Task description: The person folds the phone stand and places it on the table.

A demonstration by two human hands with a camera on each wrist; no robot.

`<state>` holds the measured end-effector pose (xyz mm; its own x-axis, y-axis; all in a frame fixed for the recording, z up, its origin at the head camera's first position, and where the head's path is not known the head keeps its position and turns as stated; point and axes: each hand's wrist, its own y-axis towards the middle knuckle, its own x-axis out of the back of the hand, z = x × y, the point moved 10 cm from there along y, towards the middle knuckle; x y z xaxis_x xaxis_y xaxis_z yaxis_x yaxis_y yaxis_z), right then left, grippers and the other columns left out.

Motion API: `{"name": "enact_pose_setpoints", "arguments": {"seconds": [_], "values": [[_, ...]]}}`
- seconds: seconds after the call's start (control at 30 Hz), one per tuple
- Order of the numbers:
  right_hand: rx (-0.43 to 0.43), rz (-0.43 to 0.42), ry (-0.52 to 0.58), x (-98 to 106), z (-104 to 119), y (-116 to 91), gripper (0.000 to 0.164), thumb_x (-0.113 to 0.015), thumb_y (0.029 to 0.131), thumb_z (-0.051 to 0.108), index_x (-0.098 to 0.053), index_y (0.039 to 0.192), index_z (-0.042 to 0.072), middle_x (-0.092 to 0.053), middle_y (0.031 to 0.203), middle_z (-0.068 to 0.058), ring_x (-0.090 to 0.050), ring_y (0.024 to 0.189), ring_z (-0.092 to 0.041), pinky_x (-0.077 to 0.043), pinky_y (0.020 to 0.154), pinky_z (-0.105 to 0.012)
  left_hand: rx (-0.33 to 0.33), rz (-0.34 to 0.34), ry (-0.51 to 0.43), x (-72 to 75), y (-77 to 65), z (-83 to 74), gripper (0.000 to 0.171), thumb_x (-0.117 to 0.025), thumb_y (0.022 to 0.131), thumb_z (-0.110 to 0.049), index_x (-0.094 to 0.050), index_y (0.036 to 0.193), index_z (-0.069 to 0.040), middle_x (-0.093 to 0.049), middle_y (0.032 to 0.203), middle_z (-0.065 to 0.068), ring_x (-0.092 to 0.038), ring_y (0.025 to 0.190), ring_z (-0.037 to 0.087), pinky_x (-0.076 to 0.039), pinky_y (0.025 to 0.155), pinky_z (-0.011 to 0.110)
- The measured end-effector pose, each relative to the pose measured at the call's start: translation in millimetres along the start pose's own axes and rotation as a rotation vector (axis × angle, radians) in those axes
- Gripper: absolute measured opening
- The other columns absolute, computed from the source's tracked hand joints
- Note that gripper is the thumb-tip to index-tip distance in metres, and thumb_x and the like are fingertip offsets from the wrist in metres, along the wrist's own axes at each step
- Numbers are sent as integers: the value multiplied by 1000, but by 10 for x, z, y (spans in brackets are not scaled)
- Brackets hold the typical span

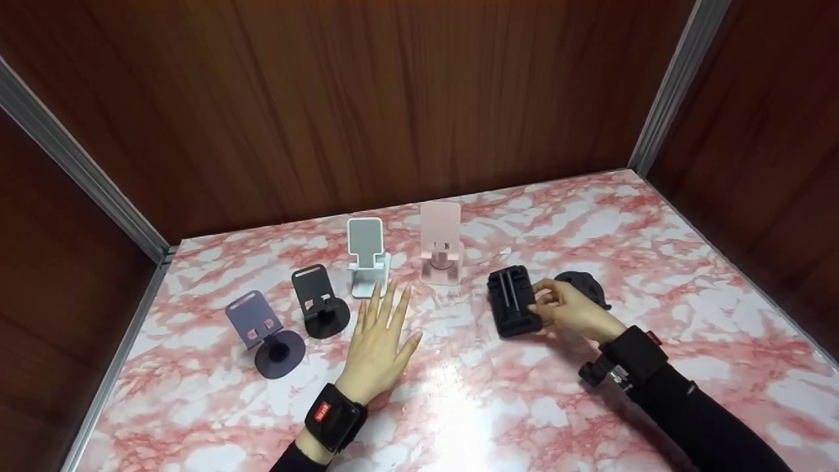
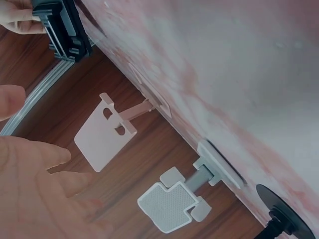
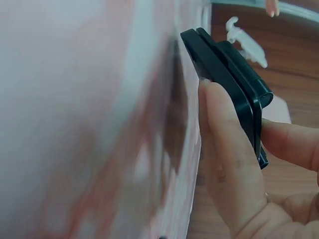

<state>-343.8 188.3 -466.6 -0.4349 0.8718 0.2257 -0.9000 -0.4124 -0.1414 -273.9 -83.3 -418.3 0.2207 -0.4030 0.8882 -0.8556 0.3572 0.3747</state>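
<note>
Palm down, left hand [image 1: 379,354] holds its straight fingers apart; right hand [image 1: 571,312] pinches 1 black stand [image 1: 512,303].

Passage: lower centre of head view, between left hand [image 1: 378,351] and folded black stand [image 1: 510,301]. Obstacles: white stand [image 1: 365,239], pink stand [image 1: 440,226], centre; round dark object [image 1: 582,284], right.
</note>
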Motion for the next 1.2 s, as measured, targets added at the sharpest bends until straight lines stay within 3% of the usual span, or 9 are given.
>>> {"name": "enact_pose_setpoints", "arguments": {"seconds": [0.23,0.43,0.9,1.03,1.13,1.2], "values": [[-12,-68,-34,172,-21,-34,40,-55,94,-1,-37,127,-17,-59,95,-19,-66,77,-24,-59,69,-42,2,19,-14,-30,-11,19,66,-54,98,-31,-28,152,-3,-19,157,22,-9,144,42,-13,114,59],[-42,-66,-57,233,-54,-32,46,-53,95,-1,-35,133,-20,-60,105,-26,-67,86,-26,-59,72,-40,1,31,-35,-33,-17,10,67,-55,98,-31,-27,152,-3,-18,157,23,-9,144,42,-11,114,58],[10,-109,-232,261,-30,-23,43,-55,95,-3,-40,129,-24,-64,98,-29,-68,81,-31,-60,65,-38,6,57,-30,-68,-28,16,68,-54,98,-33,-27,152,-3,-19,156,23,-10,143,43,-12,115,57],[114,-174,-468,273,109,-19,34,-60,92,-1,-54,118,-21,-67,94,-28,-68,80,-32,-59,66,-43,5,63,-20,-77,-31,20,68,-53,98,-34,-27,152,-3,-20,156,23,-11,143,43,-13,114,57],[198,-254,-725,269,248,-31,17,-66,87,2,-67,97,-12,-69,81,-17,-65,74,-28,-54,66,-43,5,70,-25,-86,-33,21,68,-53,98,-34,-26,152,-2,-19,156,24,-10,143,43,-12,115,57],[219,-291,-831,255,300,-36,7,-69,85,3,-69,85,-4,-65,72,-9,-62,69,-26,-51,63,-43,5,75,-33,-90,-33,19,68,-53,99,-34,-26,152,-2,-19,156,23,-9,144,42,-11,115,56]]}}
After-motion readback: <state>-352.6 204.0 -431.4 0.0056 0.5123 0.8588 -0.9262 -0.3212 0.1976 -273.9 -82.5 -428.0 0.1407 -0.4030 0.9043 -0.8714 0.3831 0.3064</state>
